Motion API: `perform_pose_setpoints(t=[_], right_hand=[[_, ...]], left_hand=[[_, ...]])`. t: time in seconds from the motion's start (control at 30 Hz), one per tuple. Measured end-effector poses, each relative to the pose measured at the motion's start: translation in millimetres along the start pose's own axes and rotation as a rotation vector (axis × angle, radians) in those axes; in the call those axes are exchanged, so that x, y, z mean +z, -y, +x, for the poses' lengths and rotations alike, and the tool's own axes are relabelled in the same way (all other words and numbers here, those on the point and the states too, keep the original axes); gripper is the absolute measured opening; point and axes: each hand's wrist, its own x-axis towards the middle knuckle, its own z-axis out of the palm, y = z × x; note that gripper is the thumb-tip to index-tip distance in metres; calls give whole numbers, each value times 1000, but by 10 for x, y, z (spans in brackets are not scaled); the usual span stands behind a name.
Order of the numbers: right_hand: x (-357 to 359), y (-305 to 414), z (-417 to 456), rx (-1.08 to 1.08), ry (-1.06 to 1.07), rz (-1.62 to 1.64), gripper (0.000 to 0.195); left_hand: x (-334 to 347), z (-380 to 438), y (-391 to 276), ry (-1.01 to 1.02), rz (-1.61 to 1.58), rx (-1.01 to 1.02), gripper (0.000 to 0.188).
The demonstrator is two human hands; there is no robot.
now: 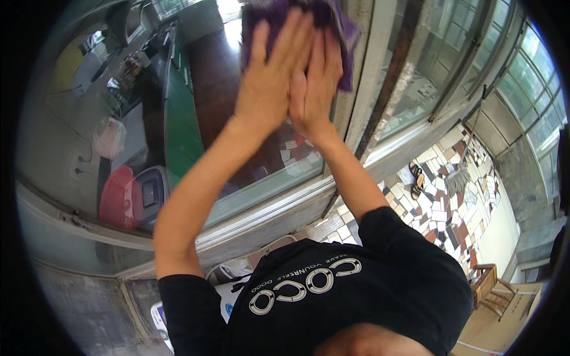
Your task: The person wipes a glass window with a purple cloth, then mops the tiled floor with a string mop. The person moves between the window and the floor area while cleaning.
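Observation:
Both hands are raised side by side at the top of the head view, their palms pressed on a purple cloth (349, 38) against a framed glass window pane (218, 151). My left hand (276, 71) has its fingers spread over the cloth. Close beside it, partly touching, my right hand (317, 80) lies flat on the cloth with its fingers extended. The cloth reaches past the fingertips to the picture's top edge, where part of it is cut off. A vertical window frame stands just right of the cloth.
Through the glass show a pink plastic basket (118, 198), a green cabinet (182, 107) and a counter. A metal sliding track (271, 209) runs below the pane. To the right are a mop (457, 180), sandals (416, 180) on a mosaic floor and a wooden stool (485, 285).

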Motion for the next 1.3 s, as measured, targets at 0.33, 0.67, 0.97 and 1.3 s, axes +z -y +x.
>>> perform_pose_setpoints(t=[0.33, 0.67, 0.97, 1.3], right_hand=[[-40, 126, -1410, 127, 337, 9, 86], [490, 562, 1685, -370, -180, -332, 62], [854, 1520, 2422, -665, -171, -165, 62], [588, 950, 327, -982, 642, 27, 57]], left_hand=[[289, -1524, -395, 138, -549, 42, 58], [-542, -1880, 1249, -305, -93, -475, 57], [-753, -2003, 2153, -591, 53, -754, 52], [-502, -2255, 2316, -571, -21, -769, 49]])
